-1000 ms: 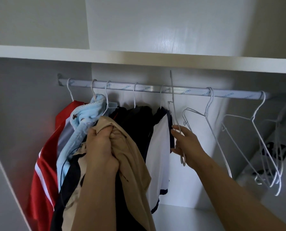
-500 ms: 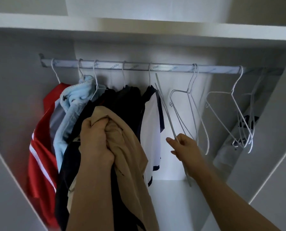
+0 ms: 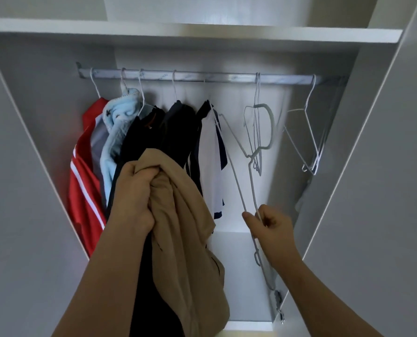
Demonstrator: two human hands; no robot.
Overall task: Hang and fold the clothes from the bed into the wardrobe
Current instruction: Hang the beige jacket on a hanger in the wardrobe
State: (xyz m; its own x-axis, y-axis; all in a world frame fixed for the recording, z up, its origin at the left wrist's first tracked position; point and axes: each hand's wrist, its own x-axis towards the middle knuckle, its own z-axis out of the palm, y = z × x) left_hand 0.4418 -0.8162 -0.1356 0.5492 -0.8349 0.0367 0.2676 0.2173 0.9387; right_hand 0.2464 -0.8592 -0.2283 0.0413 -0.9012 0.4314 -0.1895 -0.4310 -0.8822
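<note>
White wardrobe [image 3: 44, 122] interior, rail [image 3: 214, 76] beneath shelf [image 3: 202, 32]; your left hand [image 3: 134, 190] clutches bunched tan garment [image 3: 185, 239], your right hand [image 3: 270, 229] pinches wire hanger [image 3: 253, 188].

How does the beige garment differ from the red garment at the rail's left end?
The beige garment is bunched in the left hand, away from the rail; the red garment hangs from that rail on a white hanger. Beige shows no stripes; red has white stripes. Both are clothes.

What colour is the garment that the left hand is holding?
Beige; the garment shows best in the head view, bunched in the left hand.
</note>
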